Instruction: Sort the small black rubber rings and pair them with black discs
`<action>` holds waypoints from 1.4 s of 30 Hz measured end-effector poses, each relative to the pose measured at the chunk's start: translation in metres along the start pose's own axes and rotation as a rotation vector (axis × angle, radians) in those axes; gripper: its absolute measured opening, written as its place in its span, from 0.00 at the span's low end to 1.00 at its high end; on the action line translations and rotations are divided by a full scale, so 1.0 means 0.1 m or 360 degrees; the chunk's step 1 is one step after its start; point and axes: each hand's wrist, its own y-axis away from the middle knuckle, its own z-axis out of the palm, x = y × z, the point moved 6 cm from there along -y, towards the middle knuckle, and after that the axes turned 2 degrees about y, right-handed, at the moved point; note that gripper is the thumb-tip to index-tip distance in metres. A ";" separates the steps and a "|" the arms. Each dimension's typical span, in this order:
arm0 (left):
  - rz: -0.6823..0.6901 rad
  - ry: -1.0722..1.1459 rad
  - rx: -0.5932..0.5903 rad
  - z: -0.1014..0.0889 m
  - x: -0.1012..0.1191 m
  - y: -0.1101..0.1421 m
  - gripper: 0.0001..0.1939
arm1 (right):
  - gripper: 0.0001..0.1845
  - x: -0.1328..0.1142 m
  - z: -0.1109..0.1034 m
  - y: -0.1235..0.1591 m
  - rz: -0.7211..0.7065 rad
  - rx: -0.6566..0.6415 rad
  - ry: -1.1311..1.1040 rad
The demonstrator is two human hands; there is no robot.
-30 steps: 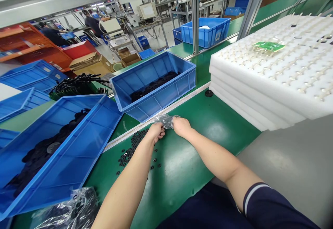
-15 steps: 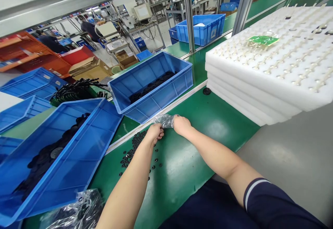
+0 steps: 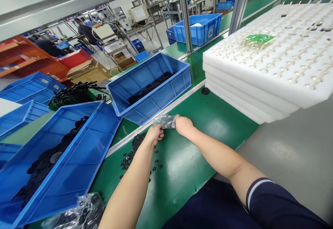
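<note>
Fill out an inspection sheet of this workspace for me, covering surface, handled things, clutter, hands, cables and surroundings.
Surface: green worktop, shiny.
Handled things: crinkled clear plastic; contents unclear.
Clutter: small black parts scattered near the left forearm; black disc beside the white foam stack; second plastic bundle, lower left.
Hands: left hand and right hand both grip the crinkled plastic.
Cables: some near a background monitor; at the hands, nothing seen.
Surroundings: blue bins, co-workers behind.
</note>
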 end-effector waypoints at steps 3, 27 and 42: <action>-0.0021 0.0058 -0.0002 -0.01 -0.03 -0.01 0.10 | 0.14 0.01 0.03 -0.02 0.0001 0.0010 -0.0039; -0.0080 0.0521 -0.0382 0.19 0.22 -0.04 0.05 | 0.07 0.32 0.28 -0.19 0.0281 -0.0341 -0.1972; 0.0113 0.0870 -0.0183 -0.86 -1.18 1.30 0.16 | 0.11 -0.18 0.46 0.26 -0.0049 -0.0857 -0.1782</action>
